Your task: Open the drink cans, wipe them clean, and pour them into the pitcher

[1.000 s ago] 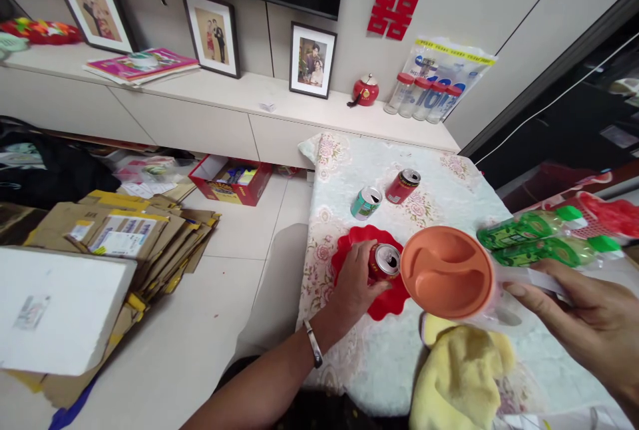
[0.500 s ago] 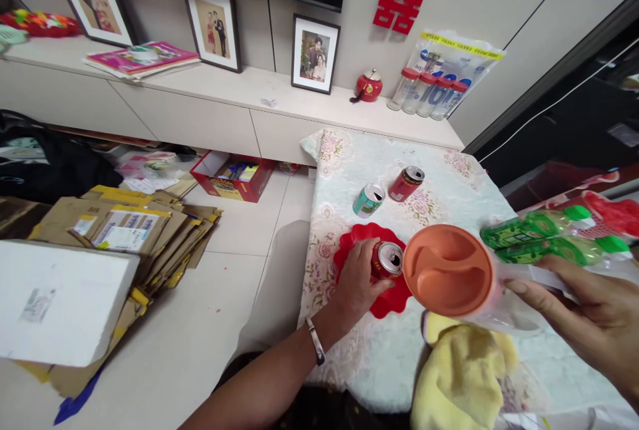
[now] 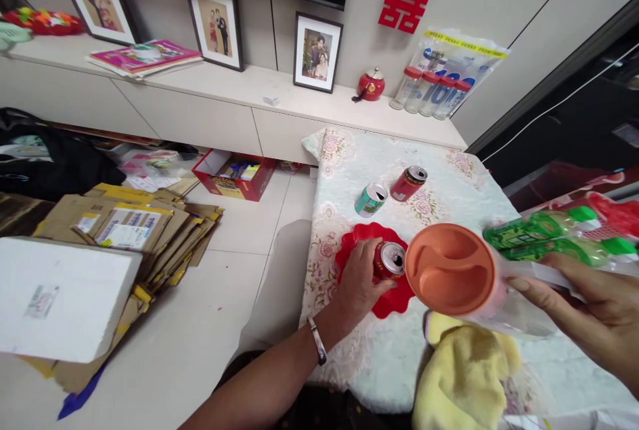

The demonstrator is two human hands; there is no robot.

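My left hand point(image 3: 360, 277) is wrapped round an opened red drink can point(image 3: 390, 261), over a red scalloped plate point(image 3: 394, 303). Its fingers cover the can's left side; whether the can rests on the plate I cannot tell. Gripped by its handle in my right hand point(image 3: 584, 310) is a clear plastic pitcher point(image 3: 524, 315) with an orange lid point(image 3: 449, 269). The pitcher is tilted, its lid facing me and close to the can's right side. Beyond the plate stand a green can point(image 3: 371, 201) and another red can point(image 3: 408, 184), both opened.
Two green bottles point(image 3: 544, 225) lie beside the pitcher on the flowered tablecloth point(image 3: 344, 170). A yellow cloth point(image 3: 462, 377) is at the near edge. Glass jars with red lids point(image 3: 429, 94) stand on the cabinet behind. Flattened cardboard point(image 3: 164, 230) and a white box point(image 3: 64, 297) are left on the floor.
The view has shifted very slightly. Both hands keep their holds on the can and the pitcher, with no clear movement between them.
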